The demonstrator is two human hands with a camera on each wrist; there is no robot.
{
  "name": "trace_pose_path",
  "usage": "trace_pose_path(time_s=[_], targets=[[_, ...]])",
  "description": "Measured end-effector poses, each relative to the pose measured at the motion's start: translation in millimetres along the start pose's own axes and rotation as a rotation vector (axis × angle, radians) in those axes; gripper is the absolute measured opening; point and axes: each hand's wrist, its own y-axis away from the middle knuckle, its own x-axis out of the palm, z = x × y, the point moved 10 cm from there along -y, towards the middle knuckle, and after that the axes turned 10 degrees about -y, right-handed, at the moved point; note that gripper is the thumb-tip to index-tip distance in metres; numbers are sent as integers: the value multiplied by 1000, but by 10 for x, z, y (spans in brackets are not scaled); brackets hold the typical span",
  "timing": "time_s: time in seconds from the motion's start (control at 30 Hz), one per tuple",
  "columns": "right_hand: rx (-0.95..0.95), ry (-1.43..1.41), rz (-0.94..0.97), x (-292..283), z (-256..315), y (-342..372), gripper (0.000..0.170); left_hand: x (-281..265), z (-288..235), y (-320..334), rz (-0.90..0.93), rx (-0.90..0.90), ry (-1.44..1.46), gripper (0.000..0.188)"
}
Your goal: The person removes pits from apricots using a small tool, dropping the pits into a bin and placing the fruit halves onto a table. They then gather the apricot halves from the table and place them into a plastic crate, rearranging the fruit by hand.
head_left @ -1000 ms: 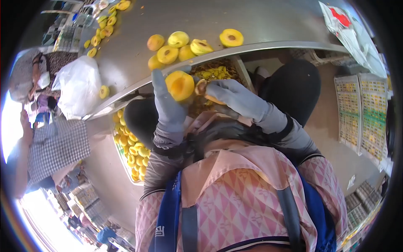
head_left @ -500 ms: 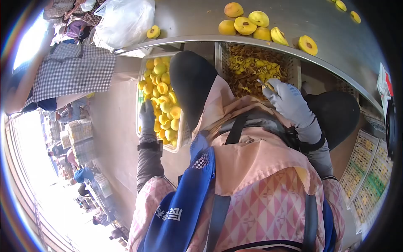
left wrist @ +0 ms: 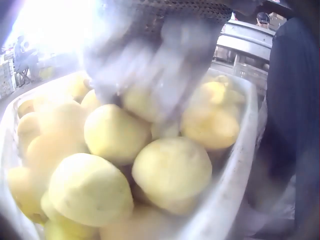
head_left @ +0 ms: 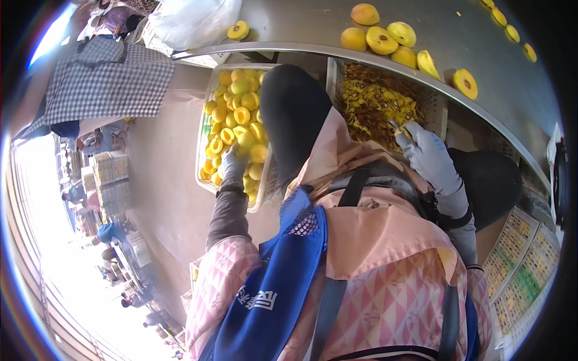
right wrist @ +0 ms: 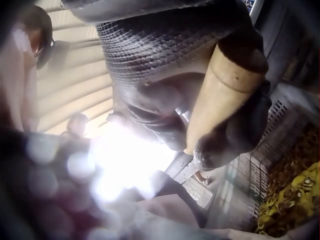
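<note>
My gloved left hand point(head_left: 233, 163) reaches into a white crate point(head_left: 203, 174) full of yellow peach halves point(head_left: 232, 120). Its fingertips are right at a peach half point(head_left: 245, 141). In the left wrist view, glare blurs the fingers over the peaches point(left wrist: 172, 172), and I cannot tell whether they grip one. My gloved right hand point(head_left: 427, 157) holds a wooden-handled tool point(right wrist: 220, 95) with a thin metal end, close by the crate of pits and scraps point(head_left: 382, 99). The right wrist view shows the fingers curled round its handle.
Several peach halves point(head_left: 381, 40) lie on the metal table point(head_left: 289, 24), some with pits. A clear plastic bag point(head_left: 192, 24) stands at the table's left end. My knee point(head_left: 295, 120) is between the two crates. A person in a checked apron point(head_left: 111, 78) stands at left.
My left hand has left the peach half held near the table edge, swung left to the crate, then moved inward over the fruit. My right hand has drawn back beside the scraps. The head view has shifted left.
</note>
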Motion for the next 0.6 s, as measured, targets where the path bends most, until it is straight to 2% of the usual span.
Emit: trace_pose_path(time_s=[0.03,0.13,0.17,0.2,0.27,0.33,0.37,0.4,0.43,0.47,0.53,0.6], targets=[[6,6,-12,-17,-14,-3,28,-59,-31,9,-36,19,59,56],[95,13,27,48,-83,-54,26,-71,24,-130,-127,35,-16,50],[48,39,31,42,-18,-63,26,-41,29,-203,-98,50,-41,45],[2,65,34,37,45,-75,26,-58,-1,-183,-41,70,-56,48],[-233,198,-20,-24,392,-4,26,54,13,-213,-31,216,-22,58],[-158,122,-79,-40,157,-36,29,368,120,-337,23,247,-191,60],[-87,135,-46,-25,84,-59,30,360,137,-321,10,234,-94,60],[-20,134,-4,-3,35,-65,31,134,26,-140,-20,177,8,58],[0,115,-36,-52,53,-58,32,94,24,-127,-132,173,-70,55],[11,93,-66,-88,79,-41,33,174,66,-232,-151,183,-104,56],[28,44,-91,-147,97,10,35,192,57,-360,60,189,-61,56],[32,-10,-98,-212,122,12,36,-75,100,-523,149,123,-109,53]])
